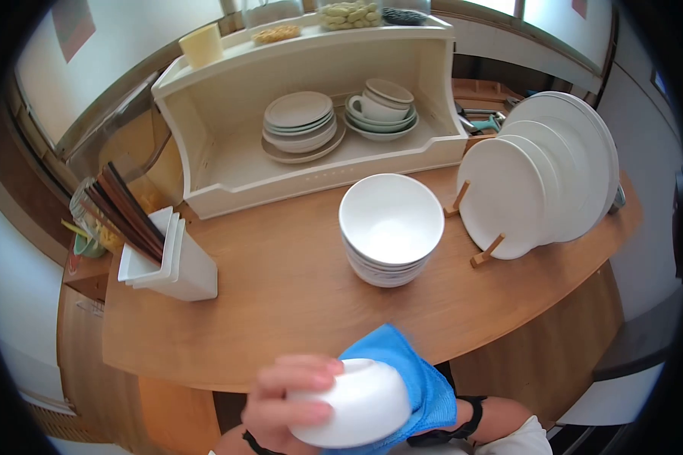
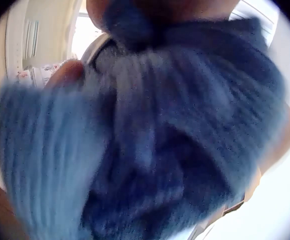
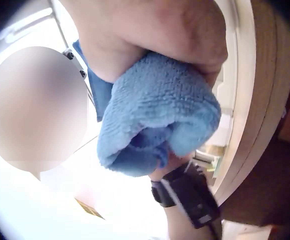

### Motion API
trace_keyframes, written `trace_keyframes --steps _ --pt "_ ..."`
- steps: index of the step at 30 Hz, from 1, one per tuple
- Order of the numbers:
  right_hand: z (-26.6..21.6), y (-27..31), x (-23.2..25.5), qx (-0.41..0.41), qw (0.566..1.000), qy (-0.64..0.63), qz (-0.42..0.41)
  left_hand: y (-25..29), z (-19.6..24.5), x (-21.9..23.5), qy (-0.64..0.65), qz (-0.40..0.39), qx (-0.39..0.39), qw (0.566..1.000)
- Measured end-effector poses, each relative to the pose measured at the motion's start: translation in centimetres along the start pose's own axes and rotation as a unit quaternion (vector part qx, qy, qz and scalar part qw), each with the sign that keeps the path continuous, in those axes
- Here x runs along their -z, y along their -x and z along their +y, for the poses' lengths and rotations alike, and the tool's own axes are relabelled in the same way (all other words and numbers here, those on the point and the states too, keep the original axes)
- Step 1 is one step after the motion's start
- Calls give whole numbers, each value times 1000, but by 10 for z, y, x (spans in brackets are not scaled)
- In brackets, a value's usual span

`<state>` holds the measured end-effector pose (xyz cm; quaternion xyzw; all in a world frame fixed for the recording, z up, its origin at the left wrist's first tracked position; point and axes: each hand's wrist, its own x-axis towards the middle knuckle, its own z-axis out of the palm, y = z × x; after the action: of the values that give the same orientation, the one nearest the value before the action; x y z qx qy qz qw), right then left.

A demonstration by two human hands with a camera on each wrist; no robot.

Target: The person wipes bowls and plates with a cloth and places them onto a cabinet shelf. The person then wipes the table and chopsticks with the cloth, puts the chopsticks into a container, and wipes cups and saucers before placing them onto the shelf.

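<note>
Low at the near edge of the table, my left hand [image 1: 288,402] grips a white bowl [image 1: 364,406], its fingers spread over the outside and the bowl tilted on its side. A blue cloth [image 1: 402,364] is bunched behind and beneath the bowl. My right hand [image 3: 170,30] holds this cloth, which hangs in a thick fold below the fingers in the right wrist view; in the head view cloth and bowl hide that hand. Blurred blue cloth [image 2: 145,120] fills most of the left wrist view. Beyond the hands stands a stack of white bowls [image 1: 391,227].
A wooden rack holds several upright white plates [image 1: 505,197] at the right. White containers [image 1: 186,262] with dark chopsticks [image 1: 125,216] stand left. At the back, a cream shelf [image 1: 228,193] holds stacked plates [image 1: 300,110] and cups with bowls [image 1: 383,114]. The wooden table [image 1: 273,303] has a curved front edge.
</note>
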<state>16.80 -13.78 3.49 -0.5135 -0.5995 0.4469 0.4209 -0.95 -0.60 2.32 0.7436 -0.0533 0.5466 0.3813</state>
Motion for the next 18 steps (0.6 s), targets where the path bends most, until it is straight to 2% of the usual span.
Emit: trace_keyframes --steps 1,2,3,5,7,9,10,12,13,15,17,18 --pt "0 2 3 21 999 35 5 -8 -5 1 104 58 63 991" --pt "0 3 6 42 997 70 9 -17 -10 4 204 113 128 964" --pt "0 4 8 62 992 105 12 -28 -13 14 122 107 219 962" --pt "-1 6 12 104 979 176 16 -66 -33 17 172 139 256 941" --pt "8 28 33 117 963 209 123 -106 -46 14 216 132 348 903" --pt "3 54 38 -5 901 387 195 -133 -62 6 220 81 405 884" --pt "7 58 44 -1 899 389 203 -143 -69 1 220 74 400 887" --pt "20 61 57 -31 840 437 321 -156 -80 -8 223 32 457 860" --pt "21 59 62 -30 837 437 328 -162 -85 -13 223 25 454 862" --pt "19 52 74 37 799 527 288 -171 -93 -20 221 2 500 837" --pt "16 41 78 43 788 532 308 -175 -102 -28 210 -10 510 834" --pt "22 38 82 17 758 592 273 -175 -109 -32 197 -29 528 826"
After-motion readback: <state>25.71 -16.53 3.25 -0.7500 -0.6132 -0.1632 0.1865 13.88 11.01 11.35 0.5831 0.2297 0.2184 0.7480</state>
